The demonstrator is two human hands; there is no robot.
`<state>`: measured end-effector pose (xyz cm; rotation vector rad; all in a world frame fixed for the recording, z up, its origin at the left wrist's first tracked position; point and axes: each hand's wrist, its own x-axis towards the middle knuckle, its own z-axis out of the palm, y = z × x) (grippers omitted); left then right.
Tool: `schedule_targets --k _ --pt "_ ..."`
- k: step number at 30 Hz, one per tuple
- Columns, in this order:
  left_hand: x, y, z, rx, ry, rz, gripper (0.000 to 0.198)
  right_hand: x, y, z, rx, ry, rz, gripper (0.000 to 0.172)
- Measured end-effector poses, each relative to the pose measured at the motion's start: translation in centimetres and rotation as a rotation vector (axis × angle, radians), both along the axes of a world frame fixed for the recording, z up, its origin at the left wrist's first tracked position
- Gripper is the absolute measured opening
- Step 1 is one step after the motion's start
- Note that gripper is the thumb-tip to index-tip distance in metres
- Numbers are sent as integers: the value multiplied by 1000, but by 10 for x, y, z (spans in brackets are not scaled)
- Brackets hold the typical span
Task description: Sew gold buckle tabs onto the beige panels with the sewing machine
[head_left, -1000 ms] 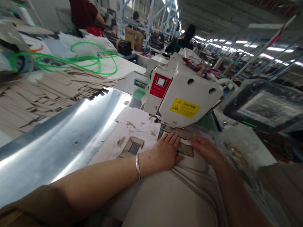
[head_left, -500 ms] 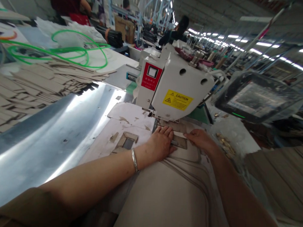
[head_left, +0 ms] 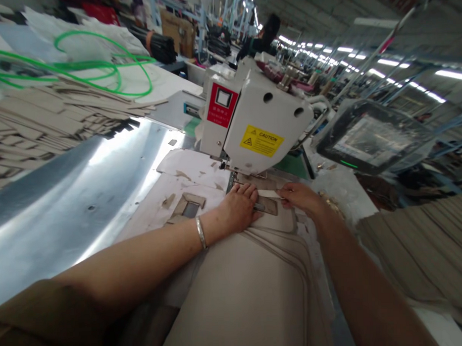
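Pressing a beige stitched panel [head_left: 235,289] just below the sewing machine [head_left: 257,119], the left hand [head_left: 238,209] lies open and flat, the right hand [head_left: 298,197] curled, its grip unclear.

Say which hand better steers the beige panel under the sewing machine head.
Left, probably: the left hand lies flat on the beige panel, nearest the sewing machine head; the right hand sits further aside.
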<state>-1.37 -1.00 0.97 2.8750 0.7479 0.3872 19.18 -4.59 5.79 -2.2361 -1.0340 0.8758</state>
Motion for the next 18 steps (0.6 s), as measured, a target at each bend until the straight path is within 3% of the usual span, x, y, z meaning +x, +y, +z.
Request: schedule_targets --k 3,6,12,18 --pt "0 -1 1 0 -3 7 62 -6 -3 10 43 296 -81 20" --pt "-1 -1 2 -10 -1 4 62 -8 -6 7 86 460 -167 17" --pt "1 0 2 -15 20 8 64 -5 -8 -8 126 478 -275 19" --pt "2 0 0 -3 2 11 63 -3 -7 -14 130 422 -289 19"
